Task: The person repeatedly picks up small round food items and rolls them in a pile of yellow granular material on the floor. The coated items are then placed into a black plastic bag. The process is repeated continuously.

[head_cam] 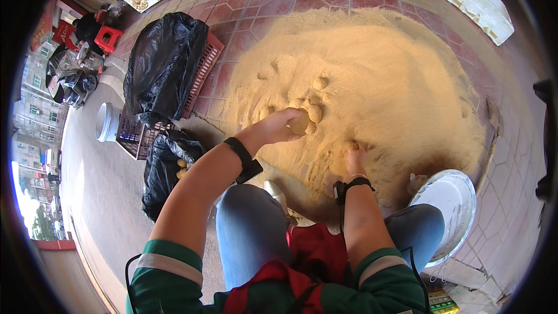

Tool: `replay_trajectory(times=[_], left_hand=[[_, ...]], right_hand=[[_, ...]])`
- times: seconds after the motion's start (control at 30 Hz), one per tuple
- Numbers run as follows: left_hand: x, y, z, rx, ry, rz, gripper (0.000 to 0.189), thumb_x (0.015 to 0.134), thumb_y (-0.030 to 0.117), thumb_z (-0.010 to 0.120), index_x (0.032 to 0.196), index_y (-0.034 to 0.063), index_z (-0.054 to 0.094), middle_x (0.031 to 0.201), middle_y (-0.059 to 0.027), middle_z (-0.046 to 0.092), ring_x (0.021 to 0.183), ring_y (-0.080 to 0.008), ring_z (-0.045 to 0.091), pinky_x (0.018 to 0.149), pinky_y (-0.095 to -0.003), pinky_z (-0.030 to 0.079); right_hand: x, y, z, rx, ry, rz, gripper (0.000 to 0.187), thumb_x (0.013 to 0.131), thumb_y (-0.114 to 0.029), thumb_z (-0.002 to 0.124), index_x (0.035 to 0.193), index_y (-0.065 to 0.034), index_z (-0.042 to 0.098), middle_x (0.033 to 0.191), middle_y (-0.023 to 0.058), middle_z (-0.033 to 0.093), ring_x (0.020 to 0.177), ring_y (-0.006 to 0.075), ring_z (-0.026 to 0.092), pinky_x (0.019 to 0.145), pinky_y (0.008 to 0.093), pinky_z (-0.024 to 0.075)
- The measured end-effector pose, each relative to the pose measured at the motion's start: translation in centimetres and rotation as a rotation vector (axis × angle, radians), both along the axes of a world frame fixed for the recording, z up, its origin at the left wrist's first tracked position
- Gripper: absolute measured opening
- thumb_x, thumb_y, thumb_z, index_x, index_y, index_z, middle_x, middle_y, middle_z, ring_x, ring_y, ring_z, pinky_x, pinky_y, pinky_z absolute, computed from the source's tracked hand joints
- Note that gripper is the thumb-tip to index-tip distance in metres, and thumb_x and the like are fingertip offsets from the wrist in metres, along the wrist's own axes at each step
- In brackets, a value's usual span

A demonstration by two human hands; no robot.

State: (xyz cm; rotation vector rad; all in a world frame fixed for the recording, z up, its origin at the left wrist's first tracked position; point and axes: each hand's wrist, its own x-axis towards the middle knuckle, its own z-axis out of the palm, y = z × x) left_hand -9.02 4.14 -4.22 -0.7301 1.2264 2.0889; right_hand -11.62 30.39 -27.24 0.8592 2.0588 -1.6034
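My left hand [279, 126] holds an egg-shaped lump [299, 123] coated in tan grains, raised over a wide spread of tan granular material [392, 78], like sawdust or husk. Just beyond it sits a cluster of similar coated lumps [314, 113], partly covered by my hand. One lump [320, 83] lies a little apart from them. My right hand [357, 155] reaches down into the grains near the front edge, its fingertips at a small dark lump [352, 144]. Whether those fingers grip it cannot be told.
On the left, a black plastic bag [168, 61] rests on a plastic crate [207, 61]. Nearer, an open black bag [159, 179] contains round lumps [181, 169]. A white bucket [107, 122] stands beyond. A whitish basin [453, 209] sits by my right knee; a white foam box [479, 2] is far right.
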Motion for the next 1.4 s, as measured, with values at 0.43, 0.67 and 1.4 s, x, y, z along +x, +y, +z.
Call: replay_trajectory(times=[0.43, 0.67, 1.4], left_hand=[[0.8, 11.6, 1.0, 0.017, -0.079, 0.253, 0.022, 0.096, 0.027, 0.040, 0.113, 0.0140, 0.049, 0.112, -0.0055, 0.056, 0.104, -0.0196, 0.055, 0.091, -0.0390, 0.048], [3.7, 12.6, 2.5, 0.132, 0.094, 0.268, 0.034, 0.100, 0.037, 0.031, 0.115, 0.0118, 0.049, 0.117, -0.0071, 0.054, 0.107, -0.0230, 0.054, 0.095, -0.0406, 0.043], [2.5, 14.1, 2.9, 0.246, 0.130, 0.414, 0.073, 0.092, 0.064, 0.028, 0.141, 0.0087, 0.032, 0.139, -0.0136, 0.040, 0.127, -0.0276, 0.038, 0.106, -0.0433, 0.030]], right_hand=[[0.2, -4.1, 22.4, -0.506, 0.513, 0.266, 0.025, 0.088, -0.023, 0.062, 0.103, -0.0032, 0.063, 0.090, 0.0056, 0.064, 0.083, 0.0149, 0.058, 0.075, 0.0256, 0.0446], [3.4, -4.1, 23.4, -0.442, 0.208, 0.231, 0.050, 0.092, -0.042, 0.054, 0.123, -0.0022, 0.056, 0.121, 0.0108, 0.058, 0.111, 0.0192, 0.053, 0.094, 0.0310, 0.0408], [3.0, -2.8, 27.0, -0.137, 0.471, 0.646, 0.075, 0.091, -0.046, 0.047, 0.141, 0.0058, 0.026, 0.132, 0.0256, 0.047, 0.120, 0.0345, 0.049, 0.100, 0.0400, 0.0389]])
